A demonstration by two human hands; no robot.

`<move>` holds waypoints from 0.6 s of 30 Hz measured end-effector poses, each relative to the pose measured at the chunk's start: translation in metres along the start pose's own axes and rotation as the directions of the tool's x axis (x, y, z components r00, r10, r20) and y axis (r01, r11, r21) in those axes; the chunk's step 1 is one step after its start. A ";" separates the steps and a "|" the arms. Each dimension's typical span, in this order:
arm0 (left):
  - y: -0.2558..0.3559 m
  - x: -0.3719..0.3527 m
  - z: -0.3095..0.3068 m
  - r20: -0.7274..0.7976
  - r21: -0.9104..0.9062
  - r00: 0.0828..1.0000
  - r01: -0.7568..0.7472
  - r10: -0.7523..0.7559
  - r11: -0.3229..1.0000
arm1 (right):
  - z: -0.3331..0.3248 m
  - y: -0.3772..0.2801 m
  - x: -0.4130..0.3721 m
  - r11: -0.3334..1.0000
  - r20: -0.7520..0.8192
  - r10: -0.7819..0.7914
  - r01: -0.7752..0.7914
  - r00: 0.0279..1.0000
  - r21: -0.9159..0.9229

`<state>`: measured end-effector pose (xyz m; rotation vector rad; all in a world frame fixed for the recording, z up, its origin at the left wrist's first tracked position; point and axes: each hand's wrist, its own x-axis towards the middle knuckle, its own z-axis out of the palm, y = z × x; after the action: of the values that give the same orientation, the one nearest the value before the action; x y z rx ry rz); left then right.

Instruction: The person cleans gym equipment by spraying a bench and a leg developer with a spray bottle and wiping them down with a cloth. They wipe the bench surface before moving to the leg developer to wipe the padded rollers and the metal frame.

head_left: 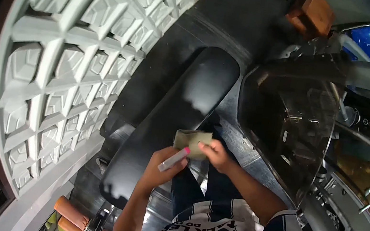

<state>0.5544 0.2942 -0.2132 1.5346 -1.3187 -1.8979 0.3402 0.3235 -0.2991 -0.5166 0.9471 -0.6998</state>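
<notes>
We've a pink-tipped whitish tube (172, 160) in our L hand (157, 159), wrapped round it; our R hand (219, 157) pinches the R side of a folded olive cloth (189, 140), just beyond the tube. Can't tell if L grips cloth too. Black padded bench (155, 135) alongside; white lattice wall (47, 64) to L, dark tinted panel (267, 116) R.
</notes>
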 end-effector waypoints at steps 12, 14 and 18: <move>-0.052 0.207 0.036 -0.360 0.484 0.928 0.095 0.099 0.870 | -0.132 0.046 -0.009 0.933 -0.617 0.354 -0.218 0.703 0.287; -0.058 0.209 0.036 -0.349 0.504 0.934 0.116 0.079 0.856 | -0.122 0.049 -0.015 0.936 -0.576 0.350 -0.301 0.739 0.182; -0.096 0.183 0.030 -0.420 0.507 0.907 0.210 0.026 0.836 | -0.108 0.064 -0.018 0.922 -0.448 0.366 -0.383 0.816 0.056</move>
<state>0.4904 0.2165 -0.3966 2.1620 -1.6773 -1.1712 0.2597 0.3690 -0.3854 -0.1807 1.4568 -0.4443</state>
